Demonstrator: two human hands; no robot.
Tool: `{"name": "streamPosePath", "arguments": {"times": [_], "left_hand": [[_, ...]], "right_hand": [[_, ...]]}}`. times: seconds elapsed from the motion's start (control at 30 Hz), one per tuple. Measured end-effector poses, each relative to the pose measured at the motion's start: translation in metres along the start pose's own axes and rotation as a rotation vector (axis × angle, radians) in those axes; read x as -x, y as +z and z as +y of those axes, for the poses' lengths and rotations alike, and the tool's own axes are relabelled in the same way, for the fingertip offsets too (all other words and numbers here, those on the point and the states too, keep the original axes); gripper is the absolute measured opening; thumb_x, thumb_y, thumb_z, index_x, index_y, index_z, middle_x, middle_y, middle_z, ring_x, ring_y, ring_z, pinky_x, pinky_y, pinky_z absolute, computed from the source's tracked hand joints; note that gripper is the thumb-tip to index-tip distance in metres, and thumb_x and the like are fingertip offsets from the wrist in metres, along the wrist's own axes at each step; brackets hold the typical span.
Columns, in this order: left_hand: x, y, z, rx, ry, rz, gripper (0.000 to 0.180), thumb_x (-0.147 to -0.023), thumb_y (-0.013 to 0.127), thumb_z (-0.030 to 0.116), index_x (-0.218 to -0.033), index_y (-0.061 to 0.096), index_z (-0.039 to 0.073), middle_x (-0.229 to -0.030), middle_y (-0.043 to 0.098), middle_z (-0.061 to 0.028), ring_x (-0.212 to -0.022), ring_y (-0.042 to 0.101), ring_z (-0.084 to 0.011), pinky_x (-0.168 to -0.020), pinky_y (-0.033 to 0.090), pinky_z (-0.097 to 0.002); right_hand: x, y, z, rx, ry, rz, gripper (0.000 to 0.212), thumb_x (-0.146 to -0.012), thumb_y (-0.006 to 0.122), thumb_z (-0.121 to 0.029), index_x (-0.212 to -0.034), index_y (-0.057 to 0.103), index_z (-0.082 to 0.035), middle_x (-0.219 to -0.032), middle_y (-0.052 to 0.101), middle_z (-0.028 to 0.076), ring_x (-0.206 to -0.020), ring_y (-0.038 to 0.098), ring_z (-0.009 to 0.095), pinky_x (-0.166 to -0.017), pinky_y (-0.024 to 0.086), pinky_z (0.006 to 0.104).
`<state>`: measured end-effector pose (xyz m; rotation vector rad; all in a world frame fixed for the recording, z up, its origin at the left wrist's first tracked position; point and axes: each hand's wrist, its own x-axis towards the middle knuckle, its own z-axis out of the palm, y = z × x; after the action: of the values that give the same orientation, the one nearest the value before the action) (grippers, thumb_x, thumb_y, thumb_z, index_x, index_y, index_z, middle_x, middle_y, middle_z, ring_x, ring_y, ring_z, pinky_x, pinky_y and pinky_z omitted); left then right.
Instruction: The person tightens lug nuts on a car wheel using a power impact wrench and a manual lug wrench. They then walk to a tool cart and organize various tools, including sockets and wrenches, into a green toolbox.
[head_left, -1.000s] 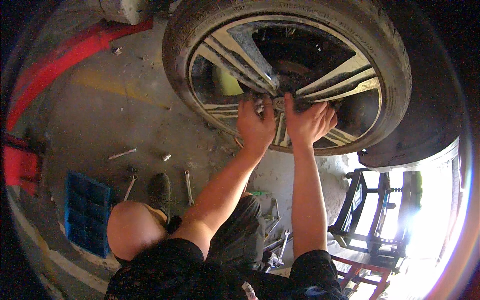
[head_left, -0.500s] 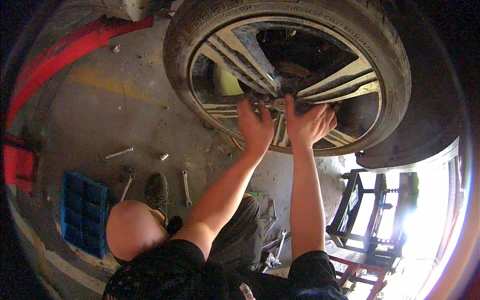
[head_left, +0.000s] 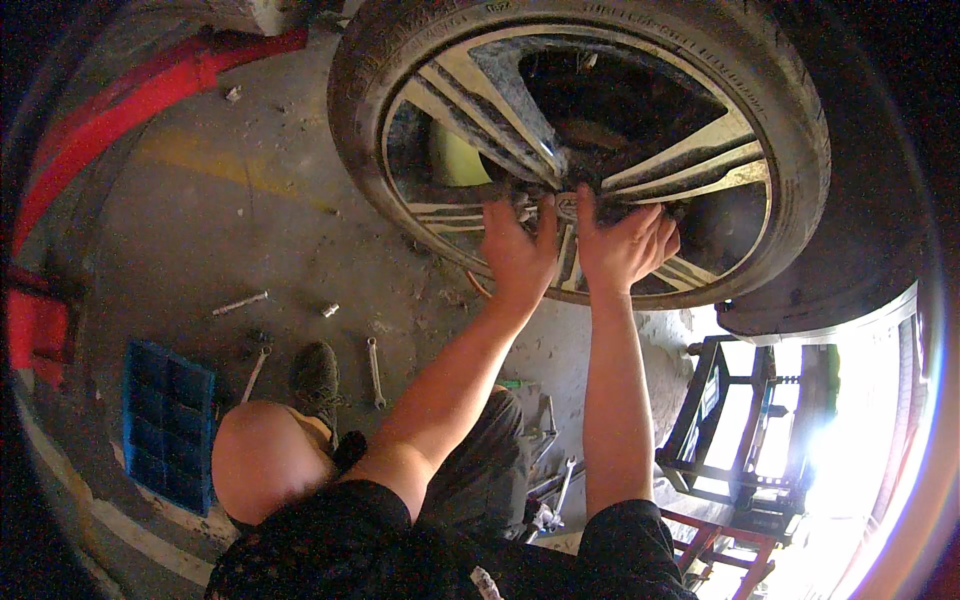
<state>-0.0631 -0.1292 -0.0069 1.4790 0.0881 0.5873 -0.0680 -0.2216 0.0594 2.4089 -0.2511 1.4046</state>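
A large car wheel [head_left: 490, 125] with a multi-spoke alloy rim and a dirty black tyre [head_left: 352, 130] fills the upper middle. My left hand [head_left: 518, 250] grips a spoke just left of the centre cap [head_left: 567, 206], its thumb lying beside the hub. On the other side of the cap, my right hand [head_left: 622, 245] holds a lower right spoke, thumb pointing up toward the hub. The fingertips of both hands are partly hidden in the rim's dark gaps. Behind the left spokes a pale yellow-green surface [head_left: 458, 158] shows.
Left of my bent knee lies a blue compartment tray [head_left: 168, 428]. Wrenches [head_left: 375, 372], a metal bar [head_left: 240, 303] and a small socket [head_left: 330, 310] lie on the floor. A red metal arm [head_left: 120, 108] runs along the upper left; a black frame [head_left: 735, 430] stands at right.
The wheel and both my hands have shifted slightly to the right together. My hold on the spokes looks the same.
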Motion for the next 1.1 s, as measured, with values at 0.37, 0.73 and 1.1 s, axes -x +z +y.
{"name": "streamPosePath", "arguments": {"times": [0.37,0.73,1.1], "left_hand": [[0.000,0.004,0.000,-0.135,0.095,-0.005,0.033,-0.087,0.066,0.019,-0.108,0.055,-0.004,-0.098,0.057,-0.0252,-0.083,0.057,-0.0443,-0.071,0.047,-0.0505],[-0.047,-0.021,-0.013,-0.382,0.391,0.015,0.035,-0.076,0.077,0.022,-0.095,0.057,0.001,-0.088,0.058,-0.0180,-0.086,0.056,-0.0404,-0.075,0.044,-0.0510],[-0.048,-0.014,-0.019,-0.266,0.116,-0.322,0.047,-0.075,0.076,0.024,-0.106,0.054,-0.001,-0.100,0.058,-0.0195,-0.098,0.054,-0.0395,-0.085,0.036,-0.0508]], "right_hand": [[0.000,0.001,0.001,-0.002,-0.030,0.034,0.071,-0.065,0.073,-0.067,-0.088,0.051,-0.003,-0.076,0.057,0.015,-0.082,0.054,0.038,-0.082,0.039,0.0508],[0.001,0.005,0.008,-0.017,-0.037,0.034,0.077,-0.065,0.073,-0.068,-0.096,0.053,0.000,-0.079,0.058,0.016,-0.081,0.054,0.038,-0.080,0.039,0.0508],[0.006,0.003,0.006,0.147,0.056,-0.075,0.084,-0.069,0.066,-0.074,-0.106,0.056,0.001,-0.089,0.061,0.018,-0.089,0.056,0.041,-0.082,0.039,0.0534]]}}
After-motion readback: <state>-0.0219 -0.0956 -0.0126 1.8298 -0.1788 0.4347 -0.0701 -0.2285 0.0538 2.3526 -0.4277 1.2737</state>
